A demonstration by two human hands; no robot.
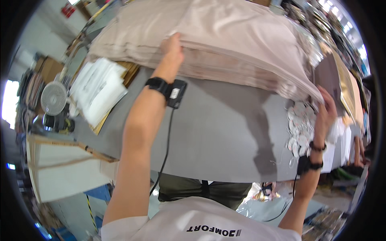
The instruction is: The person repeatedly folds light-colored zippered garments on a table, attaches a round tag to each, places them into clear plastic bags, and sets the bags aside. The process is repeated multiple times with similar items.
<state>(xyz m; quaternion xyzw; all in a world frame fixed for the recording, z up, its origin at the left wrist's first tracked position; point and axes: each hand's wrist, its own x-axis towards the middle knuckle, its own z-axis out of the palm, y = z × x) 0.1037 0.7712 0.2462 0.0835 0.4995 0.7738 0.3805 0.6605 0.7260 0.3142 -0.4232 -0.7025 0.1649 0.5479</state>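
Note:
A broad stack of pale pink cloth covers the far part of the grey table. At the near edge of its top layer, my left hand grips the pale pink top cloth. My right hand holds that cloth's near right corner, pulled out towards me. Between my hands the edge is raised, and folded layers show beneath it. Just left of my right hand lies a pile of round white tags, some with strings.
White papers lie over brown sheets at the left, beside a small white fan. A wood-framed white box stands by the near left table edge. Grey-brown folded packaging and clear plastic border the stack on the right. Cables hang from both wrist devices.

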